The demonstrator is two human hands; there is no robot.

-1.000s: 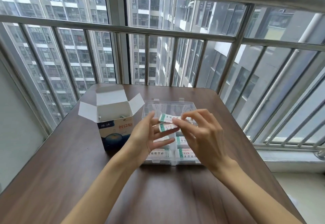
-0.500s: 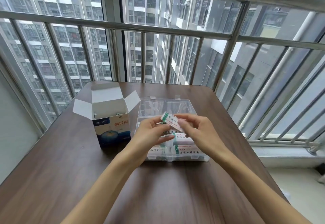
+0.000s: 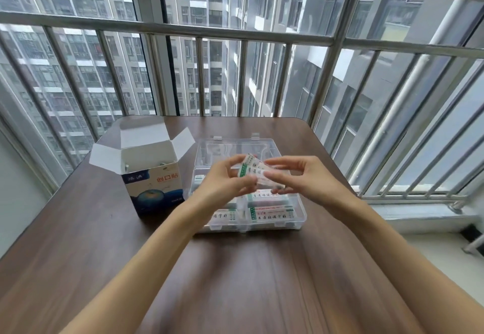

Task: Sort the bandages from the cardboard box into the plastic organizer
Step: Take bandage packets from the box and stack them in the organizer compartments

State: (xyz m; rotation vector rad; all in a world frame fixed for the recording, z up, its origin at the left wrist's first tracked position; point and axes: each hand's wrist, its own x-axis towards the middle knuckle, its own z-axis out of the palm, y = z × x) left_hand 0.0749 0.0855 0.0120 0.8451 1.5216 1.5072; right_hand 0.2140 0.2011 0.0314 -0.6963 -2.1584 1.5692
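Both hands, left hand (image 3: 225,181) and right hand (image 3: 301,176), pinch blurred bandages (image 3: 255,174) (perhaps two) above the plastic organizer (image 3: 298,218), next needing separation into a compartment.

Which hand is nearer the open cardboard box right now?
Left. The left hand holds the bandages just right of the cardboard box, above the plastic organizer. The right hand pinches the same bandages from farther right.

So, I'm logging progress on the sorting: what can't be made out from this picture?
- Head view: how many bandages the hands hold; motion blur and fingers cover them.
- What remains in the cardboard box; its front wall hides the inside.
- The plastic organizer left compartments; the left hand covers them.
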